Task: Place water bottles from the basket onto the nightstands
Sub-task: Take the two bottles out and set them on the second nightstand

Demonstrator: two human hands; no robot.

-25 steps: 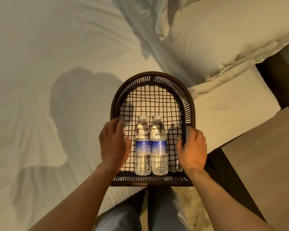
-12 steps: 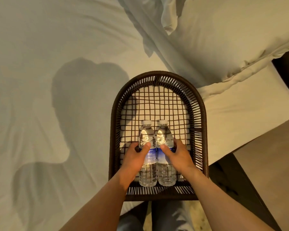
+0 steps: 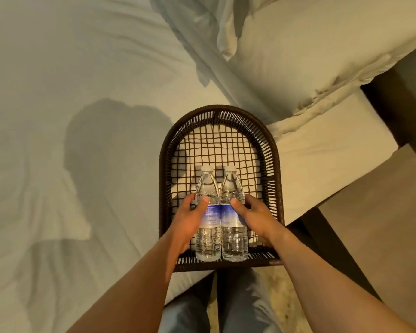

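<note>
Gripping bottles [image 3: 220, 212], fingers hidden beneath.

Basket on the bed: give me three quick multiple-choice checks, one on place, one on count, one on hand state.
1. Where do the bottles lie in the basket?
A. at its straight near end
B. at its rounded far end
C. outside it on the sheet

2. How many bottles are there?
A. one
B. two
C. four

3. What are the hands doing?
A. gripping the basket rim
B. hanging free of everything
C. each wrapped around one bottle

Key: 1 A, the bottle bases sit by the straight edge. 2 B, the left bottle and right bottle lie side by side. 3 C, the left hand holds the left bottle and the right hand the right one.
</note>
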